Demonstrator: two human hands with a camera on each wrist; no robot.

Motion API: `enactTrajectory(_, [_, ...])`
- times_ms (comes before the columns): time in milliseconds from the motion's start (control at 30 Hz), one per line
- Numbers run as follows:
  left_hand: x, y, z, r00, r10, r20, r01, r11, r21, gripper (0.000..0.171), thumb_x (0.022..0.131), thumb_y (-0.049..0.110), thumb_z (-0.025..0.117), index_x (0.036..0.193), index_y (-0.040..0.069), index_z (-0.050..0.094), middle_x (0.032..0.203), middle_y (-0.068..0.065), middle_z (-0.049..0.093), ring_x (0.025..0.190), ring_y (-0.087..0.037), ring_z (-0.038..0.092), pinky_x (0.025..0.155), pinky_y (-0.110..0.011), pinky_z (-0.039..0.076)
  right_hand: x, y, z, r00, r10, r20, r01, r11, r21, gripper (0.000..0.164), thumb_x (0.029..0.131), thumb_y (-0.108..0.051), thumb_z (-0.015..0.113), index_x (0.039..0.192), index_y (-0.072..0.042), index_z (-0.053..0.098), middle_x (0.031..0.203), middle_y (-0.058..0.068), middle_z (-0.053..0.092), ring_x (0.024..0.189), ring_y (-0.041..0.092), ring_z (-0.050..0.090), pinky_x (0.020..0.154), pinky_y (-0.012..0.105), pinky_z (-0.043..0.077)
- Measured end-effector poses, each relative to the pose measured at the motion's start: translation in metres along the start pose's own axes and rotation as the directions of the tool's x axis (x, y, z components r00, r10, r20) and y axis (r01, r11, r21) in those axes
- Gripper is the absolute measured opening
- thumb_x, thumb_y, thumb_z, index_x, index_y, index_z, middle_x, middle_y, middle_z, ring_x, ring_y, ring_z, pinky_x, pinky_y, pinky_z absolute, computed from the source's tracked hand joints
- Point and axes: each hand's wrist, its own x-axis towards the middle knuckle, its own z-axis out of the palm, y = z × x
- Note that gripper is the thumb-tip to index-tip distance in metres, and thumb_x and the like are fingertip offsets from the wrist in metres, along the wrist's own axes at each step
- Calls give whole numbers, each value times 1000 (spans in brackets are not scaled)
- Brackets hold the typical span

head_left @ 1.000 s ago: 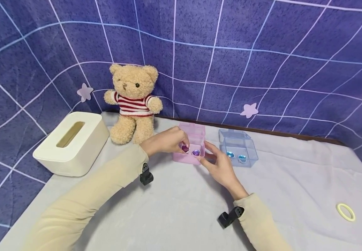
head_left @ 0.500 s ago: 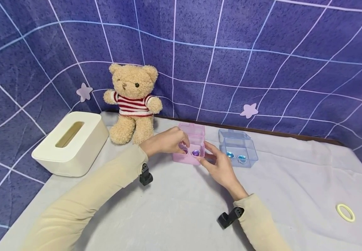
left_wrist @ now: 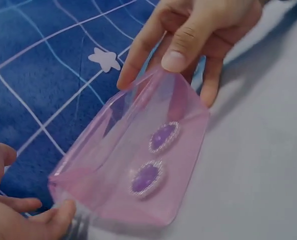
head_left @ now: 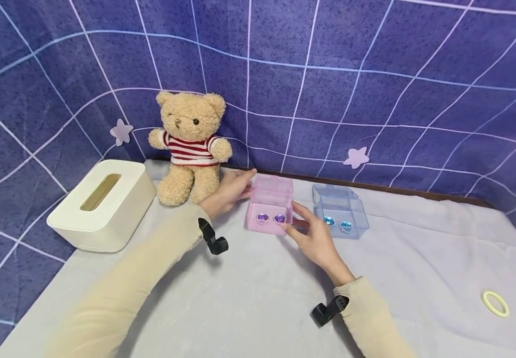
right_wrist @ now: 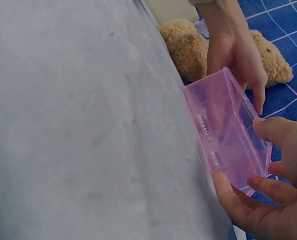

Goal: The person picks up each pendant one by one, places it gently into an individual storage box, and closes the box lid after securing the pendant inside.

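Observation:
A see-through pink plastic box point(head_left: 263, 227) stands on the cloth with its lid point(head_left: 274, 184) raised at the back. Inside lie two purple oval gems with beaded silver rims, the left gem point(head_left: 263, 218) and the right gem point(head_left: 280, 219). My right hand point(head_left: 315, 239) holds the box at its right side, thumb at the front corner and fingers along the side. My left hand point(head_left: 230, 191) is beside the box's rear left corner, fingers extended and nothing in them. In the left wrist view the left fingertips point(left_wrist: 66, 212) are right at the box's end.
An open see-through blue box point(head_left: 360, 223) with two blue gems point(head_left: 345, 227) stands right of the pink one. A teddy bear point(head_left: 191, 144) sits behind the left hand, and a white tissue box point(head_left: 106, 209) is at far left. A yellow ring point(head_left: 495, 304) lies at right.
My left hand has let go of the left purple gem, come out of the pink box and moved back to beside the raised lid. The right hand keeps its hold on the box.

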Motion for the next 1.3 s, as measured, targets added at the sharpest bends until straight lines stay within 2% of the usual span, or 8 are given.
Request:
enactTrajectory(100, [6, -6, 6, 999, -45, 10, 45, 996, -79, 49, 90, 29, 53, 126, -3, 44, 112, -23, 50, 79, -19, 57, 68, -23, 50, 0, 0, 0, 1000, -5, 1, 5, 1000, 0, 53, 79, -1, 65, 128, 2, 45, 126, 23, 49, 97, 39, 59, 74, 44, 51])
enactTrajectory(267, [11, -9, 15, 997, 66, -47, -71, 991, -109, 50, 88, 28, 55, 128, 1, 41, 113, -21, 58, 92, -25, 64, 48, -17, 44, 0, 0, 0, 1000, -9, 1, 9, 1000, -1, 53, 79, -1, 65, 128, 3, 45, 126, 24, 49, 97, 39, 59, 75, 44, 51])
enactTrajectory(400, [8, 1, 18, 985, 151, -78, -159, 981, -108, 54, 87, 32, 56, 132, 8, 38, 113, -20, 59, 95, -29, 62, 58, -27, 50, 0, -1, 0, 1000, -10, 1, 10, 1000, 5, 53, 79, 0, 64, 128, 3, 45, 126, 23, 49, 97, 39, 58, 76, 44, 50])
enactTrajectory(533, [2, 12, 18, 970, 217, -111, -229, 967, -108, 41, 87, 33, 57, 120, 10, 51, 102, -17, 63, 91, -31, 63, 69, -40, 52, 0, -1, 0, 1000, -15, 3, 15, 1000, 2, 53, 79, 0, 64, 128, 3, 45, 126, 22, 49, 97, 39, 59, 76, 44, 50])
enactTrajectory(700, [-6, 19, 17, 927, 338, -162, -353, 933, -75, 23, 84, 26, 62, 97, 6, 62, 82, -10, 64, 80, -28, 62, 71, -39, 52, -1, -2, -1, 1000, -1, 2, 1, 1000, -1, 53, 79, -1, 65, 129, 1, 45, 125, 21, 50, 97, 39, 59, 74, 44, 51])
enactTrajectory(833, [-11, 18, 17, 899, 403, -173, -412, 911, -18, 18, 83, 22, 65, 88, 5, 63, 80, -12, 62, 75, -26, 62, 68, -37, 53, -2, -2, -1, 1000, 16, -2, -16, 1000, -9, 53, 79, -2, 65, 129, 1, 45, 126, 20, 50, 96, 38, 60, 72, 42, 52])
enactTrajectory(1100, [-27, 11, 8, 891, 446, -80, -439, 894, 93, 18, 85, 23, 61, 92, 7, 63, 87, -12, 62, 85, -30, 57, 77, -42, 50, 0, 1, -1, 1000, -9, 7, 9, 1000, 16, 53, 79, -1, 65, 129, 0, 45, 127, 20, 49, 97, 39, 59, 74, 43, 52])
enactTrajectory(1300, [-51, -2, -4, 882, 468, 64, -472, 877, 92, 20, 85, 11, 58, 100, -1, 59, 102, -16, 59, 100, -35, 53, 88, -45, 45, 0, 1, 0, 1000, 11, 14, -11, 1000, 24, 59, 78, -2, 66, 131, 2, 40, 126, 23, 49, 98, 40, 58, 75, 45, 51])
